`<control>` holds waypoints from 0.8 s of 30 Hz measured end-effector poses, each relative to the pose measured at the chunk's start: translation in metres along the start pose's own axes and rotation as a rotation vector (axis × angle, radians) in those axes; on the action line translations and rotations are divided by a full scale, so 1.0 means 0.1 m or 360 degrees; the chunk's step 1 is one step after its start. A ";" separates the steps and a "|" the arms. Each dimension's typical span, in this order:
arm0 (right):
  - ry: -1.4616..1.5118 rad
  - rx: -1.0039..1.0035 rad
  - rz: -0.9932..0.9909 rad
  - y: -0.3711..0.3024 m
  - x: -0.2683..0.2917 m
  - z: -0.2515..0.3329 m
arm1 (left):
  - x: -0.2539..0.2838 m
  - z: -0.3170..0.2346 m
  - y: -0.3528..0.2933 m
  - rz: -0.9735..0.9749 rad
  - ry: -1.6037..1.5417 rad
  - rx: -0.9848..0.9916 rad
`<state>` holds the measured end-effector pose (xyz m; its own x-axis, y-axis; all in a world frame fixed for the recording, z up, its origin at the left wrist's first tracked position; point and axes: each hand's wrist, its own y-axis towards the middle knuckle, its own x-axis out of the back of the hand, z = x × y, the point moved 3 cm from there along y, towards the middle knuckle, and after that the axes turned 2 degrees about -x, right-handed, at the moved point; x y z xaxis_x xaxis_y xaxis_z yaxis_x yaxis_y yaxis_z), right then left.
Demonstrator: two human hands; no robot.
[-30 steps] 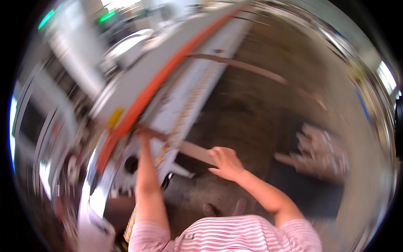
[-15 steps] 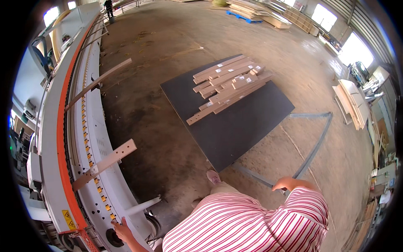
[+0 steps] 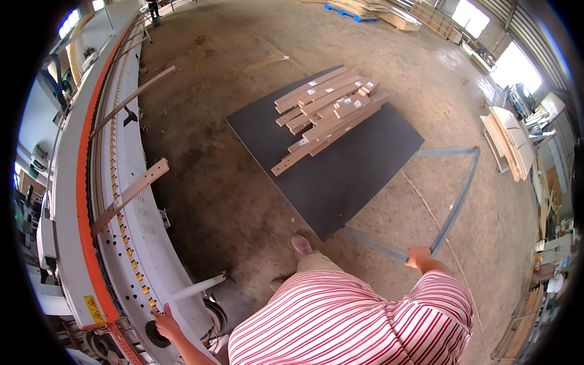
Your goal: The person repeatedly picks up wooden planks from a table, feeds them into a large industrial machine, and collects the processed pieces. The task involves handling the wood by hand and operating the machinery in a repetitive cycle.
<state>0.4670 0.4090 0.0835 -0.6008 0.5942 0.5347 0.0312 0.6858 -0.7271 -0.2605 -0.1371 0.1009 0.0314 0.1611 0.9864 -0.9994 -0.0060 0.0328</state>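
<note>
My left hand (image 3: 168, 325) reaches to the near end of a long white machine bed (image 3: 159, 243), its fingers spread at the row of small yellow rollers (image 3: 134, 265). It grips nothing that I can see. Across the rollers lies a drilled brown wooden strip (image 3: 143, 182), its end jutting over the bed's side. A second wooden strip (image 3: 137, 94) crosses farther along. To my right, my right hand (image 3: 418, 257) hangs over the floor with its fingers loosely bent; nothing shows in it. A grey band (image 3: 456, 210) passes behind that hand; whether they touch is unclear.
Ahead, a large dark panel (image 3: 340, 194) carries a stack of drilled wooden strips (image 3: 331, 100). A white support arm (image 3: 198, 287) juts from the machine near my left forearm. Leaning boards (image 3: 508, 143) stand at right; boards on a blue pallet (image 3: 350, 13) lie far back.
Both wooden strips on the machine have moved farther away along the bed. My right hand has shifted slightly up and its fingers look more bent. My left hand stays at the rollers.
</note>
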 end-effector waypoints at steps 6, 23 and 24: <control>0.0052 -0.0087 0.0094 0.39 -0.37 -0.48 | -0.12 0.04 0.10 -0.0026 0.0006 0.0024; 0.0422 -0.0393 0.0745 1.26 -0.46 -0.84 | -0.72 -4.36 -0.40 0.1140 -0.0672 -0.1256; 0.0475 -0.0411 0.0761 1.24 -0.46 -0.81 | -0.64 -4.76 -0.57 0.1211 -0.0698 -0.1484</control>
<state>0.5631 0.5011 0.0039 -0.2245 0.9272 0.2998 0.4565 0.3719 -0.8082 -0.2112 0.3229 -0.0408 -0.7259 0.0836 0.6827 -0.3910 0.7665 -0.5096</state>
